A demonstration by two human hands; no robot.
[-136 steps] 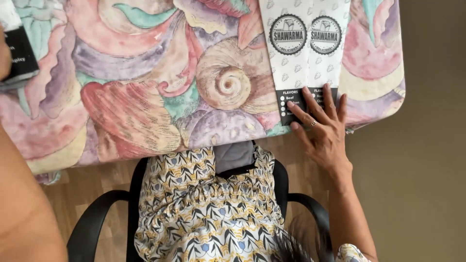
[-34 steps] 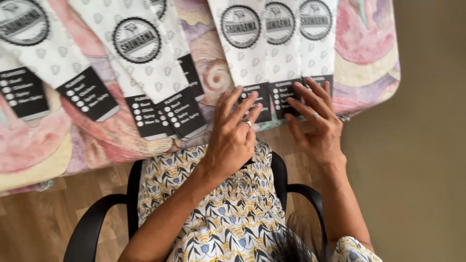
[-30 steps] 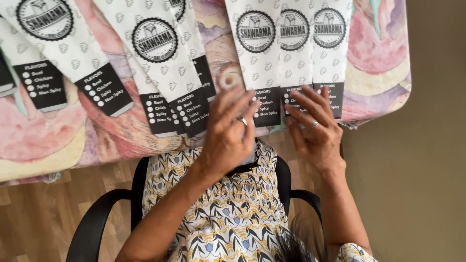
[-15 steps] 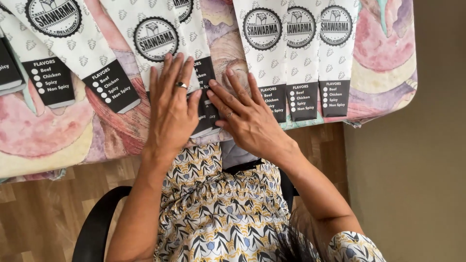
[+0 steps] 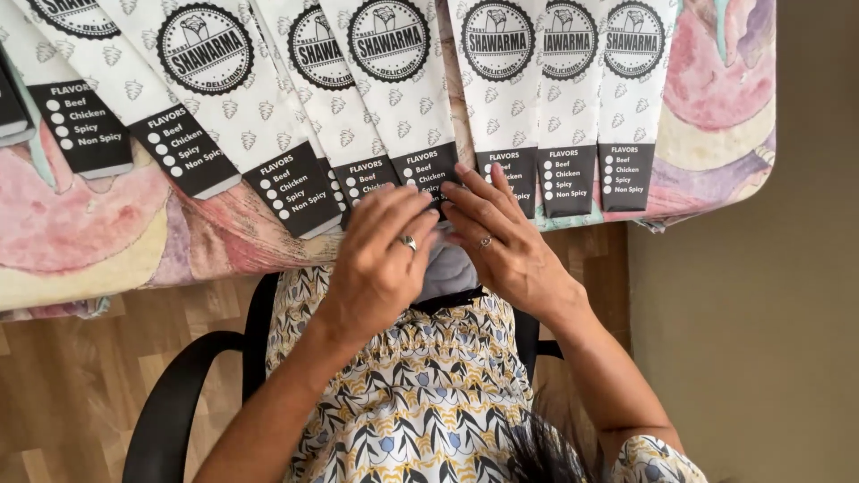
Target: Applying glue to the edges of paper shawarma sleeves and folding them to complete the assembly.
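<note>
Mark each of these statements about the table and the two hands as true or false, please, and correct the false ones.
1. Both hands rest on the lower ends of the paper sleeves. True: the left hand and the right hand lie at the black end of the middle paper sleeve.
2. The sleeves lie in one neat stack. False: they are spread in a row across the tablecloth, some overlapping.
3. Each hand wears a ring. True: one ring on the left, another ring on the right.
4. The person stands at the table. False: the person sits in a black chair.
5. The tablecloth is plain white. False: it has a pastel pattern in many colours.
</note>
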